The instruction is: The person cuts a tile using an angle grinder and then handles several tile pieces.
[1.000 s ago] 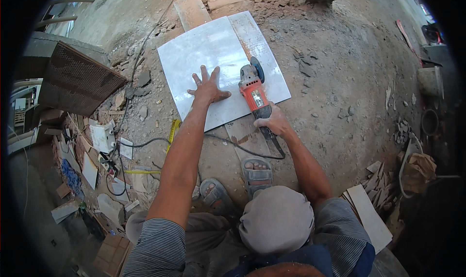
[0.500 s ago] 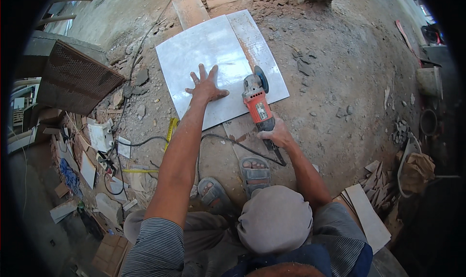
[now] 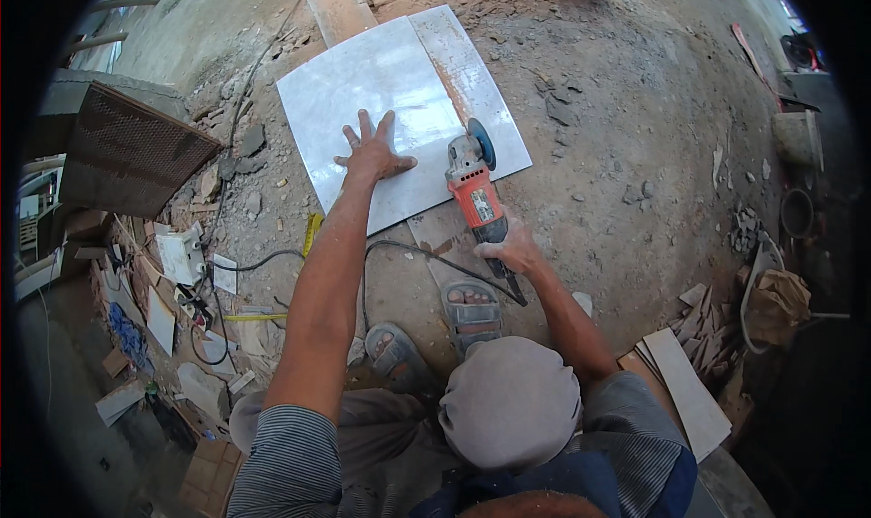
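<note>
A large glossy light-grey tile (image 3: 336, 87) lies on the ground in front of me, with a cut line along its right part and a strip (image 3: 463, 60) to the right of that line. My left hand (image 3: 372, 160) presses flat on the tile, its fingers spread. In my right hand (image 3: 513, 246) is a red and grey angle grinder (image 3: 476, 196), gripped by its dark rear body. The grinder's disc (image 3: 482, 143) stands at the near end of the cut line; whether it touches the tile I cannot tell. A black cord (image 3: 435, 262) trails from the grinder to the left.
Under the tile's far side is a brown board (image 3: 340, 10). A yellow tape measure (image 3: 313, 232), a white electrical box (image 3: 181, 253) and rubble lie to the left. A perforated brown panel (image 3: 136, 151) leans farther off. At the right are tile offcuts (image 3: 685, 391) and a bucket (image 3: 798, 141).
The whole view has shifted slightly, so the tile, hands and grinder sit a little higher and further left in it. My left hand remains on the tile and my right keeps its grip.
</note>
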A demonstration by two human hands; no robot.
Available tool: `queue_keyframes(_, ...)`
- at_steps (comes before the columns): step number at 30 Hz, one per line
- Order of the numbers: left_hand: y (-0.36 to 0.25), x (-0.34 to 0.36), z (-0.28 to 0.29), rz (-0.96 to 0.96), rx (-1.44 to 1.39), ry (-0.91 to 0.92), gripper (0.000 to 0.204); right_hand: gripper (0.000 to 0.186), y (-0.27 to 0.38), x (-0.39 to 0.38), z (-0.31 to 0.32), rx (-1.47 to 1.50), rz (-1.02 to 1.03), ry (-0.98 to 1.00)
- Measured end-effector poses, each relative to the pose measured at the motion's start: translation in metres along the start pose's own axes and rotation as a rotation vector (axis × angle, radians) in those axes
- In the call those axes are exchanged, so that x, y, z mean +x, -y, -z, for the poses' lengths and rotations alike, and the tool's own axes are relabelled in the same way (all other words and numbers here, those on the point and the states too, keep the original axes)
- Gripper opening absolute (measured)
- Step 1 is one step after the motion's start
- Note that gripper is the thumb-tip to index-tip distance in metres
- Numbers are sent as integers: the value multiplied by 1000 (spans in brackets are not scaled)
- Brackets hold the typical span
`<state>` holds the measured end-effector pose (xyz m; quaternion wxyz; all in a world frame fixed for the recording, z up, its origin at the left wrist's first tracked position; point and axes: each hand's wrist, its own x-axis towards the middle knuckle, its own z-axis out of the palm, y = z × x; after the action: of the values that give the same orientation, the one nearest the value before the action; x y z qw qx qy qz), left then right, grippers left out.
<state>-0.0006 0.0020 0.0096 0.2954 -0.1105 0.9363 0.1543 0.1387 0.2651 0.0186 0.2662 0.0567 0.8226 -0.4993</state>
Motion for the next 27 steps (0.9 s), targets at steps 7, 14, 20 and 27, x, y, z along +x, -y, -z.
queue_keyframes(7,-1,1,-1,-1,17,13,109,86,-5,11,1,15,20,31)
queue_keyframes(14,0,0,-1,2,23,14,109,88,8,26,2,-15,19,48)
queue_keyframes(20,3,2,-1,-4,17,6,110,87,-10,-8,-3,-13,-1,27)
queue_keyframes(27,1,0,0,-4,8,10,108,87,-8,-5,-1,17,1,28)
